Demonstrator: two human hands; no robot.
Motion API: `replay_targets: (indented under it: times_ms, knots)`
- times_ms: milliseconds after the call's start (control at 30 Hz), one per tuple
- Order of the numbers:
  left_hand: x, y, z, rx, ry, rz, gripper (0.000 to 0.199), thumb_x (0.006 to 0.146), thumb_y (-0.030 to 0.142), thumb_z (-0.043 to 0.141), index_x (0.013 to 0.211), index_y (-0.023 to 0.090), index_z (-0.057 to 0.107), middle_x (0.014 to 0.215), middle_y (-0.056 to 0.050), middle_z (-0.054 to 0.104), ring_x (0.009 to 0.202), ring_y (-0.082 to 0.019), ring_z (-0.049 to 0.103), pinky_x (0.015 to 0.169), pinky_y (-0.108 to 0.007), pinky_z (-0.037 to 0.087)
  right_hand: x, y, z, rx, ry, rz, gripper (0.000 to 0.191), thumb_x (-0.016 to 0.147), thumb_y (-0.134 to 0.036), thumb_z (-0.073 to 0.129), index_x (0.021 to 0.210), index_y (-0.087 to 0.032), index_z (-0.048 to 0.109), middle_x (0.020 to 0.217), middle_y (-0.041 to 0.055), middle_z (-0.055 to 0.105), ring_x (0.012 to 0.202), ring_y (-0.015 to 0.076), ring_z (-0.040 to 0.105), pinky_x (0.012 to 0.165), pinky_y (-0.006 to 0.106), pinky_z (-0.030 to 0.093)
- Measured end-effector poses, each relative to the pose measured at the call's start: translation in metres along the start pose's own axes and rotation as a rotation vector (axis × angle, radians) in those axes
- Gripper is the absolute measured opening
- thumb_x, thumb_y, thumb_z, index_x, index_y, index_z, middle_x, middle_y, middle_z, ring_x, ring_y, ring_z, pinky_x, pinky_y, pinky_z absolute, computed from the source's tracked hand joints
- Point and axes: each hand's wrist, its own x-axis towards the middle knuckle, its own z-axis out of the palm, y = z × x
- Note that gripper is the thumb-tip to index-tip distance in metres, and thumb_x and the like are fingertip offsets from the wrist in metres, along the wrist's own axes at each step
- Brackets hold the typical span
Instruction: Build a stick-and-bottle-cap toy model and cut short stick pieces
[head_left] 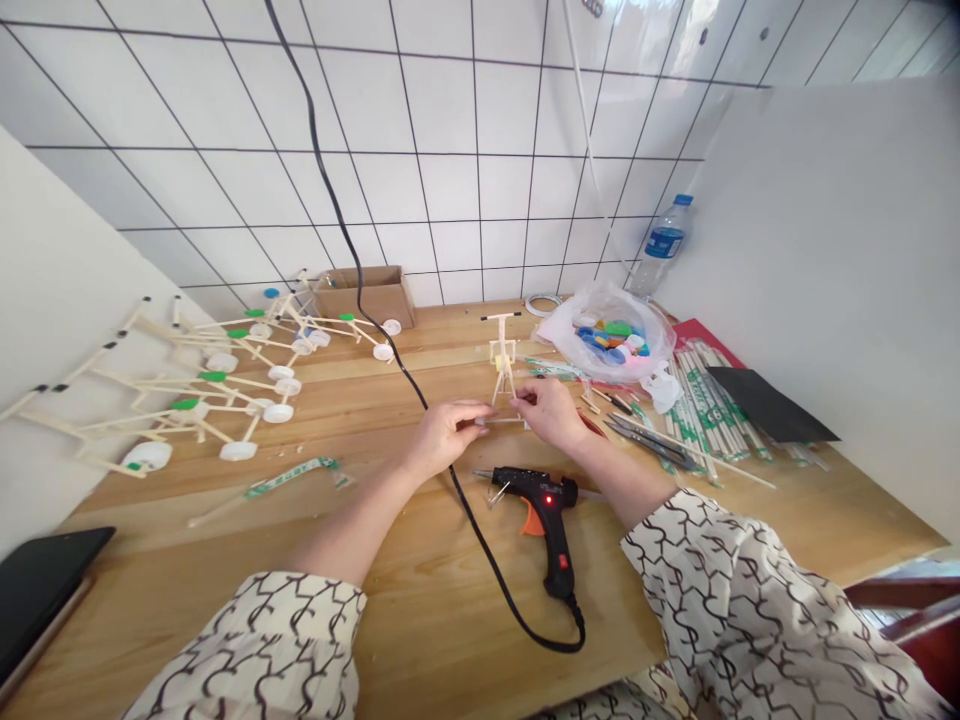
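A small tricycle-like model made of wooden sticks (504, 355) stands upright on the wooden table, its black-tipped handlebar at the far end. My left hand (448, 435) pinches the left end of its near crosspiece, fingers closed. At the model's right rear leg, my right hand (551, 410) has its fingertips pressed together on the frame. The fingertips partly hide the points of contact. Just in front of my hands lies a black hot glue gun (541, 500) with an orange trigger and a lit red light, its nozzle pointing left.
Several finished stick models (217, 378) with white wheels stand at left. A bag of colored bottle caps (616, 335), wrapped chopsticks (720, 400), scissors (651, 440) and a water bottle (664, 245) are at right. The black cord (480, 530) crosses the table; a cardboard box (367, 295) sits behind.
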Motion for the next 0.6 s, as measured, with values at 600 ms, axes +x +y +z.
replay_targets:
  times_ms: [600]
  knots:
    - [0.0009,0.0011,-0.0014,0.034,-0.016,-0.012,0.024,0.072,0.014,0.061,0.094,0.019,0.07,0.102,-0.006,0.069,0.092,-0.02,0.063,0.086,-0.033,0.047,-0.0005,-0.0026,-0.0023,-0.002,-0.046,0.02,0.013,0.072,-0.016,0.055,0.063,-0.014,0.064,0.059,0.002,0.061,0.055,0.0117,0.049,0.054,0.022,0.035]
